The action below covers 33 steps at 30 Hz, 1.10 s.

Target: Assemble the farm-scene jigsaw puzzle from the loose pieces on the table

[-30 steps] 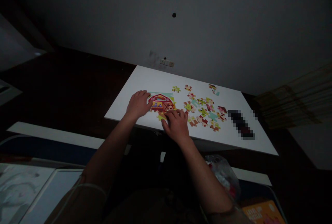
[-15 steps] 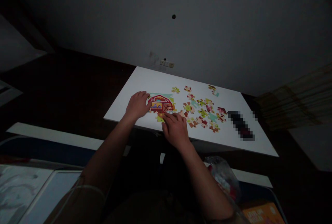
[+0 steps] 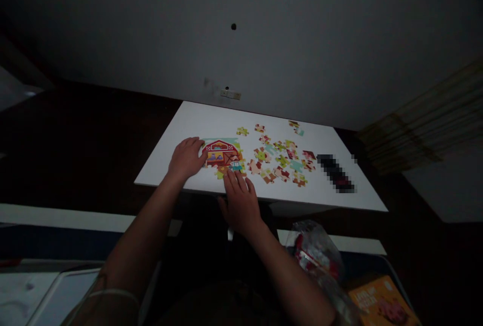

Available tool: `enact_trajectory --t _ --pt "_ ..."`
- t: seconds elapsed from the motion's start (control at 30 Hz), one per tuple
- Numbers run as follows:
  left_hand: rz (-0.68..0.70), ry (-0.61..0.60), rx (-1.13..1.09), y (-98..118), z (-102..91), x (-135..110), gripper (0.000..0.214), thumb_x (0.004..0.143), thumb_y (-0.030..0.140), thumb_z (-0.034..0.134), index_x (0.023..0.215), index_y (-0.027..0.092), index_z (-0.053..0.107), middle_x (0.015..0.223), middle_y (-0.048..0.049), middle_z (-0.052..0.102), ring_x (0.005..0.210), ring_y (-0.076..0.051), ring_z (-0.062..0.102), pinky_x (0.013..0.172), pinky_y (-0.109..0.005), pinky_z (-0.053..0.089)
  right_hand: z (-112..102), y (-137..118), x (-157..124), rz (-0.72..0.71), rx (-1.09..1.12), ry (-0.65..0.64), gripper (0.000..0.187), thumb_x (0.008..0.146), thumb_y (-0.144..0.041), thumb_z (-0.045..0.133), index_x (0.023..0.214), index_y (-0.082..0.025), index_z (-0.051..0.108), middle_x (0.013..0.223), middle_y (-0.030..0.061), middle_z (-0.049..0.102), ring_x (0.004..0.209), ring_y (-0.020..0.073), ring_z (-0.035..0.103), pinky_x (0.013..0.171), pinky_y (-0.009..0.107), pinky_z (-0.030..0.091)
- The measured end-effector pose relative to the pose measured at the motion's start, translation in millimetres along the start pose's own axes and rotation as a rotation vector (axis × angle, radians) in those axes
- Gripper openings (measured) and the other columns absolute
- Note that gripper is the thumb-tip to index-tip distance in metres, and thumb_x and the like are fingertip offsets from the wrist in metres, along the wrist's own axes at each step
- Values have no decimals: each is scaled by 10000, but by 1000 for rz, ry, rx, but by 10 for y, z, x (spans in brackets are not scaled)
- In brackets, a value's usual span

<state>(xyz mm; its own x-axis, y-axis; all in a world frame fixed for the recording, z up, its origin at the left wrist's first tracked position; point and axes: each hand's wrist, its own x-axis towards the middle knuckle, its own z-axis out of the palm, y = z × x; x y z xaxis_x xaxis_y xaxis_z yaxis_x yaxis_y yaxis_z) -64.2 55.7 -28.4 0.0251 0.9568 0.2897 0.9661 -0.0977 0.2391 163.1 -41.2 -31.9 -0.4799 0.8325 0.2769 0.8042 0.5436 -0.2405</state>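
Observation:
A partly joined jigsaw puzzle (image 3: 221,153) with a red barn picture lies on the white table (image 3: 211,119). My left hand (image 3: 185,159) rests flat against its left side, fingers touching the picture and holding nothing. My right hand (image 3: 239,202) sits just below the puzzle at the table's front edge, fingers spread and empty. Its fingertips are close to a yellow-green piece (image 3: 221,172). To the right, several loose puzzle pieces (image 3: 279,157) lie scattered in green, red, teal and brown.
A pixelated dark object (image 3: 335,173) lies on the table's right side. Below the front edge are a crumpled plastic bag (image 3: 313,250) and an orange printed box (image 3: 381,301). A white wall with a small socket (image 3: 230,94) stands behind the table.
My right hand has drawn back from the puzzle toward the table's front edge, uncovering the barn's lower right corner. The whole view has shifted slightly, and my left hand stays on the puzzle.

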Motion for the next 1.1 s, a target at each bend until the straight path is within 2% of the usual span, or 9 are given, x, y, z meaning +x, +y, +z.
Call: enact_trajectory --t 0.17,0.33,0.53,0.67,0.77,0.87,1.0,1.1 --pt "-11 -25 2 24 -17 12 428 955 399 411 1298 197 567 1402 -113 529 1299 -276 446 1103 -460 331 19 -16 -4 13 37 50 744 829 -349 660 1496 -217 359 1531 122 386 1428 351 307 1117 566 302" --pt "-13 -37 27 47 -35 25 451 957 424 393 1289 185 584 1409 -119 529 1300 -270 456 1110 -434 334 2 32 -57 -23 16 40 689 865 -321 596 1495 -169 362 1563 106 333 1449 311 273 1144 485 276" --pt "-1 -42 73 74 -51 45 484 958 440 374 1295 165 585 1403 -121 534 1306 -278 459 1101 -422 352 -9 98 -143 -29 42 57 690 843 -291 602 1489 -231 367 1561 80 342 1467 280 240 1129 480 307" --pt "-7 -56 77 65 -49 61 500 954 456 363 1304 175 583 1409 -110 531 1310 -280 457 1104 -422 352 -19 213 -238 -79 109 73 499 876 -278 540 1374 -250 505 1473 33 487 1426 247 328 1113 454 337" --pt "5 -68 85 45 -36 81 524 950 469 354 1308 162 583 1408 -119 531 1307 -288 461 1099 -421 357 -77 405 -278 -67 182 161 355 888 -254 502 1227 -250 609 1297 17 636 1325 238 455 1079 428 365" --pt "8 -74 90 24 -20 103 543 944 474 350 1314 151 583 1412 -127 527 1308 -297 461 1097 -427 358 -228 691 -251 5 181 270 308 875 -224 512 1155 -217 640 1178 39 688 1205 244 533 1049 424 379" --pt "-13 -92 85 5 -8 120 538 933 474 361 1320 179 589 1429 -100 520 1317 -292 457 1108 -430 345 -492 1146 -204 134 96 343 258 881 -203 511 1098 -225 650 1126 49 692 1153 248 541 1029 434 382" --pt "-15 -108 104 -12 2 121 564 932 500 354 1342 184 576 1443 -98 507 1332 -294 439 1113 -427 338 -611 1474 -253 231 23 363 248 893 -204 494 1082 -239 650 1103 53 693 1128 262 542 987 448 394"
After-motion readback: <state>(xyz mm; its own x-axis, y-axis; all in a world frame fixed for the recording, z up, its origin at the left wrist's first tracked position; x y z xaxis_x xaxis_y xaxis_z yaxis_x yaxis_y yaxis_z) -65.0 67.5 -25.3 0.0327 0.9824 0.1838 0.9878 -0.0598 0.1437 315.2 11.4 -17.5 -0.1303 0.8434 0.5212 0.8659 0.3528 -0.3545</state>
